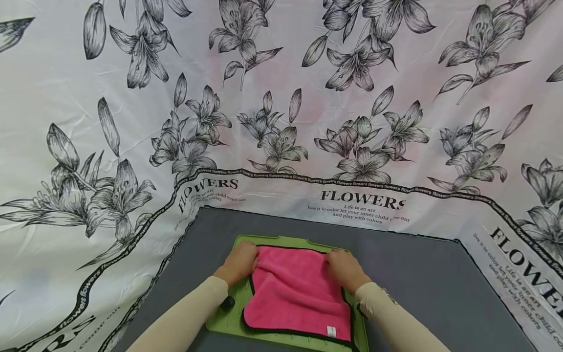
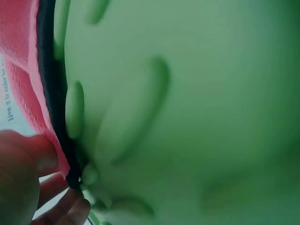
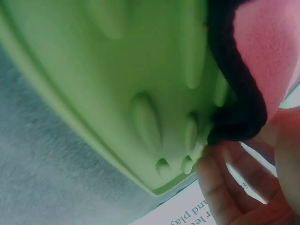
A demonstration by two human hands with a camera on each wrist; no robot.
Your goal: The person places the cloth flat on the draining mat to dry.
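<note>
A pink cloth with black edging and a small white tag lies spread over a green ridged tray. My left hand pinches its far left corner, and my right hand grips the far right corner. Soft wrinkles cross the fabric between them. In the left wrist view, thumb and fingers close on the black-trimmed edge above the raised ridges of the tray. The right wrist view has the cloth's dark corner held between thumb and fingers, close to the tray's rim.
The tray rests on a grey table. White fabric printed with flowers and lettering hangs behind and along the sides of the table. A small black piece shows at the tray's left edge by the left forearm.
</note>
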